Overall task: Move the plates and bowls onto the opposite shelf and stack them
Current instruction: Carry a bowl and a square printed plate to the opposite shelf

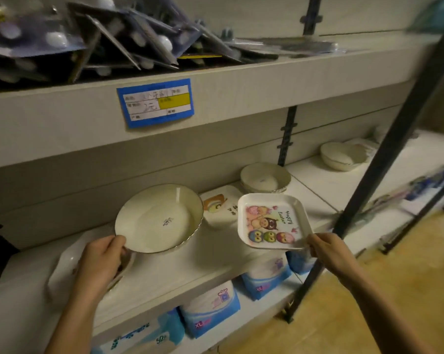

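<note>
Here the left hand [102, 261] grips a round cream bowl [159, 218] by its rim, the right hand [327, 251] pinches a square cartoon plate [273, 222], both above the shelf [177, 272].

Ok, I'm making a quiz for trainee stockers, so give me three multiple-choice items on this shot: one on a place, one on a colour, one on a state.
1. Where are the XL packs?
A) under the dish shelf
B) on the top shelf
C) on the floor

2. What colour frames the label?
A) red
B) blue
C) green

3. What is the right hand doing?
A) hanging idle
B) pressing flat on the shelf
C) holding the square plate by its edge

Key: 1 A, they stand on the level below the dishes. 2 B, a blue border runs round it. 3 C, its fingers pinch the plate's near corner.
</note>
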A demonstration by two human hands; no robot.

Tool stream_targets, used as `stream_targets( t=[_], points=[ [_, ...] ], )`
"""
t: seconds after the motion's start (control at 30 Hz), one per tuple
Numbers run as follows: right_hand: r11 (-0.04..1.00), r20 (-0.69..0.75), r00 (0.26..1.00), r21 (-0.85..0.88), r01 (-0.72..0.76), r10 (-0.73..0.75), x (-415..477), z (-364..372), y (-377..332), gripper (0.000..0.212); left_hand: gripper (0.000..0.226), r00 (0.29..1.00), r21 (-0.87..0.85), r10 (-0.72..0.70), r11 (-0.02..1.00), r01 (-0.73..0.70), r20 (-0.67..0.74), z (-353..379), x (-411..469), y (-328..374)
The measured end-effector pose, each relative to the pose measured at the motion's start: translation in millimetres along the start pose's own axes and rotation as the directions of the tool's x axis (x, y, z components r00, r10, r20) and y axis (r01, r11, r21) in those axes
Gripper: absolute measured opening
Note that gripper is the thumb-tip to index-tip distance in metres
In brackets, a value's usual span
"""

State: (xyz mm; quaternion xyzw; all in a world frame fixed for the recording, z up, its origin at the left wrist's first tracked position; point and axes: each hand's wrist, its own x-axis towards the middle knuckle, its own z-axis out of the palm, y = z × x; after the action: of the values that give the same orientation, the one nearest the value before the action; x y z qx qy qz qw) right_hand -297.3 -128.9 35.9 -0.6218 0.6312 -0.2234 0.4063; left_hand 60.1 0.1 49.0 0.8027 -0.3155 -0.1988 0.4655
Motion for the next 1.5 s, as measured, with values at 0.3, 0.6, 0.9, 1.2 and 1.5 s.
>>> stream_targets(
  t=[0.3,0.6,0.9,1.2,1.5],
  points=[
    [0.987,-0.213,0.967,0.106,-0.117,0.138,-34.4,-95.6,72.2,0.043,0.027,0.922,-0.034,0.196,0.980,-0.196,0.333,120.2,-23.0,74.6],
    [0.966,-0.338,0.907,0.156,-0.208,0.250,-45.8,-209.7,152.4,0.038,0.034,0.826,-0.023,0.272,0.954,-0.300,0.493,241.7,-87.7,144.0],
    [0.969,-0.344,0.908,0.137,-0.205,0.241,-16.1,-329.5,236.1,0.034,0.033,0.824,-0.060,0.233,0.970,-0.237,0.516,355.6,-174.4,192.4],
    [0.974,-0.312,0.925,0.130,-0.184,0.217,39.2,-407.0,280.4,0.035,0.033,0.868,-0.071,0.191,0.981,-0.178,0.459,440.1,-217.4,238.4],
    [0.985,-0.235,0.959,0.102,-0.136,0.157,144.1,-462.3,292.3,0.039,0.034,0.917,0.018,0.175,0.981,-0.194,0.358,532.1,-176.3,272.5]
  ],
)
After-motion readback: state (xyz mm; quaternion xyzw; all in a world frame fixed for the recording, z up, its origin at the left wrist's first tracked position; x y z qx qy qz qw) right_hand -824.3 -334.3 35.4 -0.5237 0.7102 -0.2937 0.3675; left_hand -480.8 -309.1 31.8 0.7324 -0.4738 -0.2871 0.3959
